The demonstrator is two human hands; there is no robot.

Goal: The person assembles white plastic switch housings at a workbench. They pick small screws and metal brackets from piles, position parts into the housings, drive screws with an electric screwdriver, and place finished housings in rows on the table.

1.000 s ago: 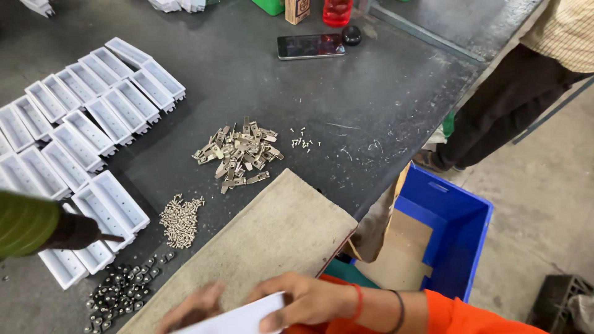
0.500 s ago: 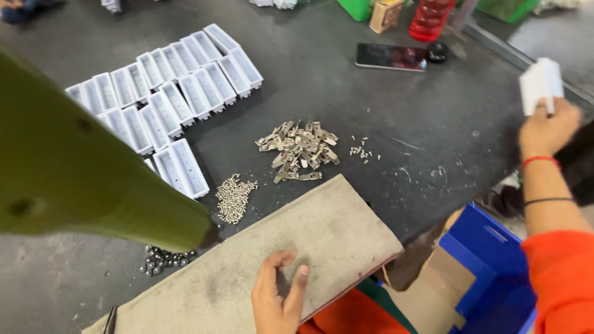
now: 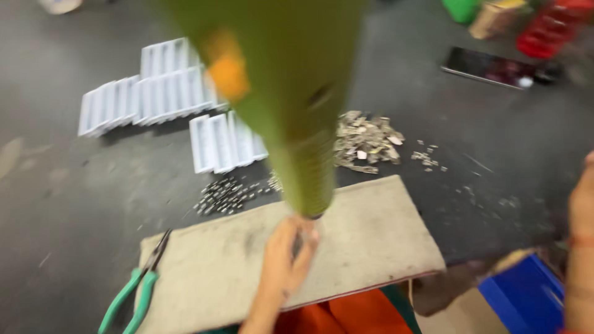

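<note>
Gripping the narrow lower tip of a big green tool (image 3: 297, 124) at bottom centre, the left hand (image 3: 286, 260) has its fingers curled round it above the grey board (image 3: 371, 241). The tool rises to the top edge. Whether the right hand (image 3: 581, 210), far right, grips anything cannot be told.

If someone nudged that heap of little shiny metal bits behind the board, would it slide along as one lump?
Probably not. The heap of metal bits is loose, flat pieces lying separately, so it would likely scatter; a few strays already lie apart. Being flat, they seem unlikely to roll, and the dark tabletop looks smooth enough for sliding.
</note>
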